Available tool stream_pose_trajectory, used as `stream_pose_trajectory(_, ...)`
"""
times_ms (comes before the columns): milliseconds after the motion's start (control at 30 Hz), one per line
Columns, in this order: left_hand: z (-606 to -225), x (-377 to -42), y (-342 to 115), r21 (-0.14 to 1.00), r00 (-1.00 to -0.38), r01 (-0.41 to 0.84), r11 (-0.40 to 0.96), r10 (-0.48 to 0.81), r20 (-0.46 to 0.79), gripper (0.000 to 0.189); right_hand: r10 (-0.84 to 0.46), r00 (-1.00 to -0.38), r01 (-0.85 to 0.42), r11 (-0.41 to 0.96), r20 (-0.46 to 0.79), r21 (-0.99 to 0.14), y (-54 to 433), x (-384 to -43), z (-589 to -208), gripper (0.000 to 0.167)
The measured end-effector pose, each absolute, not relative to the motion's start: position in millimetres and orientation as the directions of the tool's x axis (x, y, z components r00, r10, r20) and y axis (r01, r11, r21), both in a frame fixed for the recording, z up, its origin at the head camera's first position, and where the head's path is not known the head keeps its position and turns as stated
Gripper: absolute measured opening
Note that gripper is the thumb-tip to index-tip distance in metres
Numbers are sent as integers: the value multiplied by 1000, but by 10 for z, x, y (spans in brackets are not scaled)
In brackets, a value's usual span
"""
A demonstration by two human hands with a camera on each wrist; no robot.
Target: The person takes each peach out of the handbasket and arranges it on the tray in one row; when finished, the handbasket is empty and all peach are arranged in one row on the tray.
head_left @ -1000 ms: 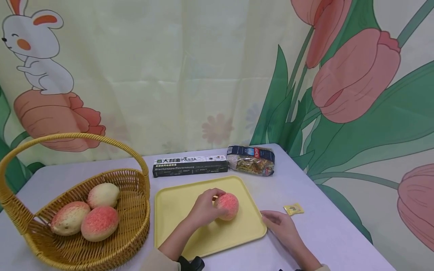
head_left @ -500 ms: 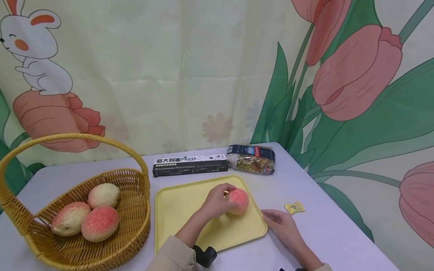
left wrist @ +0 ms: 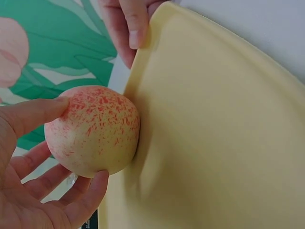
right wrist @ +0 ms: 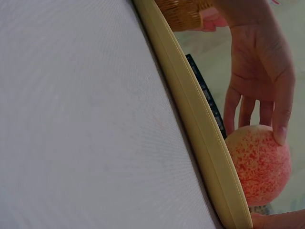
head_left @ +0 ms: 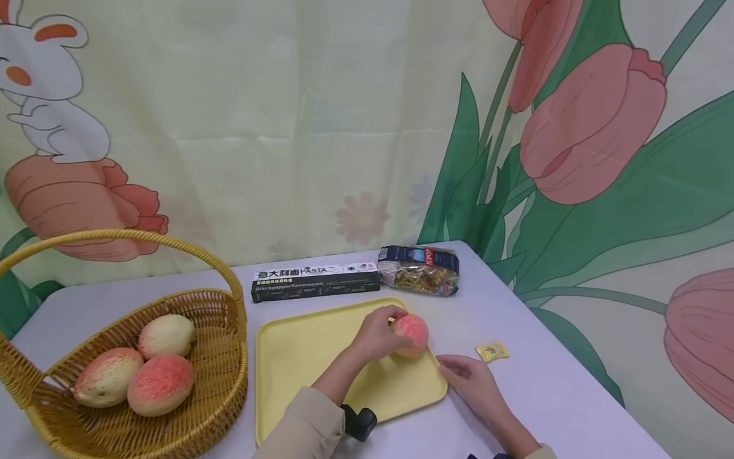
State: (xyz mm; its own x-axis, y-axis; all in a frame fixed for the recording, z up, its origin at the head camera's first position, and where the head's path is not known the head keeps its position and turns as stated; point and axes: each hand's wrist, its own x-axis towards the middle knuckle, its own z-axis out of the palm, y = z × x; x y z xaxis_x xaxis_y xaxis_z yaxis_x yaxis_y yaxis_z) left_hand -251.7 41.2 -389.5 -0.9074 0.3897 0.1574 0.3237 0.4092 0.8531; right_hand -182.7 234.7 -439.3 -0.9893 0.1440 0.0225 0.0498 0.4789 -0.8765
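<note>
My left hand (head_left: 380,335) holds a pink-and-cream peach (head_left: 411,335) at the right side of the yellow tray (head_left: 298,344). In the left wrist view, the thumb lies on one side of the peach (left wrist: 95,131) and the fingertips on the other. The peach is low over the tray; its underside is hidden. My right hand (head_left: 473,382) is at the tray's right corner, its fingertips touching the outer rim. From the right wrist view, the tray's edge (right wrist: 190,119) runs alongside, with the left hand (right wrist: 257,67) beyond it.
A wicker basket (head_left: 215,382) with three peaches (head_left: 160,384) stands on the left. Behind the tray lie a black-and-white pasta box (head_left: 315,282) and a bag of pasta (head_left: 421,271). A small yellow packet (head_left: 492,351) lies to the right on the white table.
The left hand has carried the peach rightward and slightly back, from nearer the tray's middle to its right rim. The right hand has stayed at the corner. The head view has shifted slightly.
</note>
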Motion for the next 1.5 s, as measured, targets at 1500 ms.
stream_pose_trajectory(1500,-3264,-1473,-1643,679,-865,501,537,347,363,42,126,-992,81,518,-18,-851,2411,-1867,-4420,26)
